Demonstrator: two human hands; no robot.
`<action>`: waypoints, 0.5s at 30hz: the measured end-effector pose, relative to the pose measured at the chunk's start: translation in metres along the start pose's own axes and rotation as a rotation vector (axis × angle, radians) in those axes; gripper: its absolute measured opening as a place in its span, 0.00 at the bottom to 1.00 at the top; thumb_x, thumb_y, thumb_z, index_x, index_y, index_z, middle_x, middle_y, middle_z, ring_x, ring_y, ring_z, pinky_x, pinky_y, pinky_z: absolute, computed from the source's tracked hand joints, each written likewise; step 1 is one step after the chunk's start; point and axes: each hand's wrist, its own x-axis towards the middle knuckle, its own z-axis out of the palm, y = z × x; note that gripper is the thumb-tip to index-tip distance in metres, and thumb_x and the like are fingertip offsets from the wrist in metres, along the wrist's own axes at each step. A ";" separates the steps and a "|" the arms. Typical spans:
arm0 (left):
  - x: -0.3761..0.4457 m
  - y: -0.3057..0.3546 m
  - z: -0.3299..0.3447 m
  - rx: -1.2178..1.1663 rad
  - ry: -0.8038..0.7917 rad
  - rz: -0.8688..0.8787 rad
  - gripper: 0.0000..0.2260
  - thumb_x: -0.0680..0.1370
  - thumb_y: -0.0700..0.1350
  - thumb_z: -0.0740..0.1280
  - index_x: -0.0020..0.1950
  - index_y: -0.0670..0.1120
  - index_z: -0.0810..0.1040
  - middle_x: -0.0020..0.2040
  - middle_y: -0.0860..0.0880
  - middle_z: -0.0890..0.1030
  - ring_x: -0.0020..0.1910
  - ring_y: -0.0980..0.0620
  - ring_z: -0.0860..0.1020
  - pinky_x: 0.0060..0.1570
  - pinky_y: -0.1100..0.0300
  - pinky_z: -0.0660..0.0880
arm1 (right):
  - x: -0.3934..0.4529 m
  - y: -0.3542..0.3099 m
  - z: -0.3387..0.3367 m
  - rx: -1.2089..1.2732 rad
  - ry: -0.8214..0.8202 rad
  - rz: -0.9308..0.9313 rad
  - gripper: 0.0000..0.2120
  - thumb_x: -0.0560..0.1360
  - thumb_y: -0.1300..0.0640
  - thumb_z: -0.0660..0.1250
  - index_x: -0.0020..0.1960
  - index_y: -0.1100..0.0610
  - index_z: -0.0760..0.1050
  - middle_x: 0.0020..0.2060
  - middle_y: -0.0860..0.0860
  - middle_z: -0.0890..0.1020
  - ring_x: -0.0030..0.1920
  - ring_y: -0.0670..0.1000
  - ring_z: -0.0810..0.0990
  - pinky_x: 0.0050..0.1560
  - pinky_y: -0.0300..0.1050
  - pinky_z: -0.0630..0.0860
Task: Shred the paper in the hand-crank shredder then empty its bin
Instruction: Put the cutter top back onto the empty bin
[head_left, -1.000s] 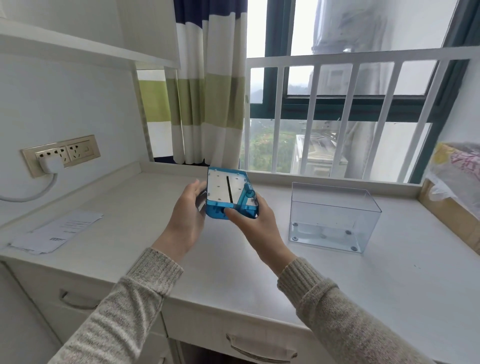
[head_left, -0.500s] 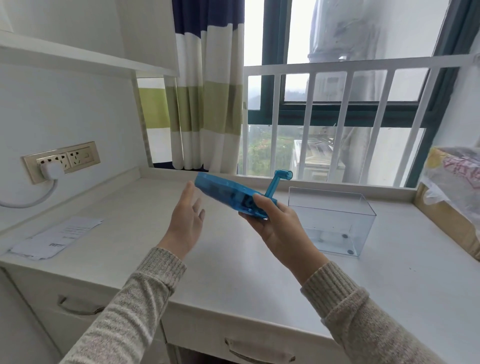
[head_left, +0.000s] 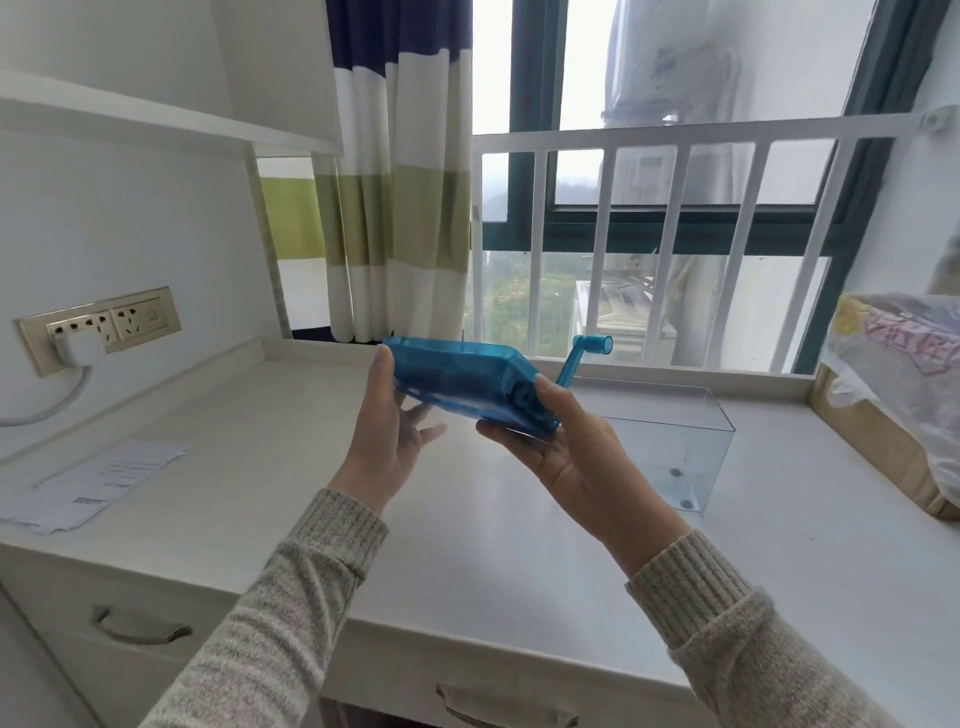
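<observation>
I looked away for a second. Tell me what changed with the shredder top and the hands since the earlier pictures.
The blue shredder top was turned from slot-face-up to tilted, its crank now pointing up toward the window. The left hand let go half a second ago and now touches the top's left end again. The right hand kept its grip on the crank end. The clear bin and the paper stayed on the desk.

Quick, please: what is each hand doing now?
Left hand: open, fingers straight, touching the blue shredder top.
Right hand: holding the shredder top.
</observation>
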 end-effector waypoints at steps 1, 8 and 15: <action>0.000 0.000 0.003 0.004 -0.012 -0.002 0.21 0.79 0.64 0.55 0.70 0.58 0.66 0.71 0.51 0.72 0.67 0.42 0.74 0.67 0.29 0.59 | -0.001 -0.003 0.000 0.005 -0.002 0.004 0.23 0.66 0.56 0.76 0.56 0.65 0.76 0.54 0.65 0.79 0.56 0.65 0.80 0.53 0.54 0.79; -0.002 0.007 0.028 -0.201 -0.001 -0.050 0.27 0.76 0.61 0.65 0.72 0.52 0.66 0.67 0.44 0.73 0.62 0.37 0.76 0.51 0.38 0.79 | -0.009 -0.022 0.004 -0.154 0.053 -0.079 0.17 0.65 0.49 0.73 0.47 0.60 0.80 0.42 0.58 0.85 0.52 0.60 0.83 0.45 0.47 0.82; 0.003 0.018 0.045 -0.232 0.147 -0.113 0.26 0.76 0.57 0.68 0.70 0.50 0.67 0.62 0.46 0.75 0.55 0.37 0.78 0.37 0.43 0.81 | -0.025 -0.033 0.007 -0.538 0.155 -0.217 0.36 0.64 0.38 0.67 0.60 0.65 0.72 0.49 0.59 0.83 0.50 0.56 0.84 0.48 0.44 0.81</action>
